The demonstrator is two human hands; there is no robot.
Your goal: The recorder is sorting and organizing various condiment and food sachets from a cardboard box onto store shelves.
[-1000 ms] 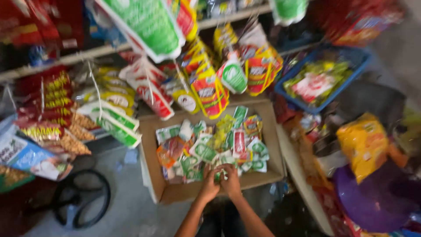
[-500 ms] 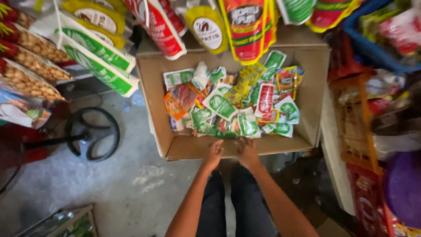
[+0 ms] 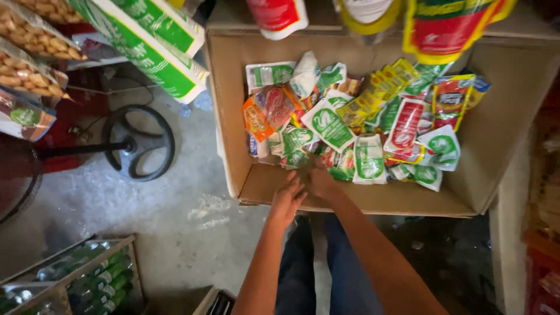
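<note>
A brown cardboard box [image 3: 361,201] sits on the floor in front of me, holding several small sachets [image 3: 326,122] in green, white, red, yellow and orange. My left hand [image 3: 287,198] rests over the box's near edge with its fingers spread and nothing in it. My right hand [image 3: 319,178] reaches just past that edge into the box, touching the nearest green and white sachets [image 3: 297,153]; I cannot tell whether it grips one. My dark trousers show below my forearms.
Strips of packets [image 3: 157,44] and bags of nuts [image 3: 35,41] hang above the box at the left. A black ring-shaped stand base [image 3: 140,143] lies on the grey concrete floor. A crate of green bottles [image 3: 81,277] stands at bottom left.
The view has moved closer and downward over the box. Both hands, earlier together among the sachets, drew back to the near edge, and the right now reaches in again.
</note>
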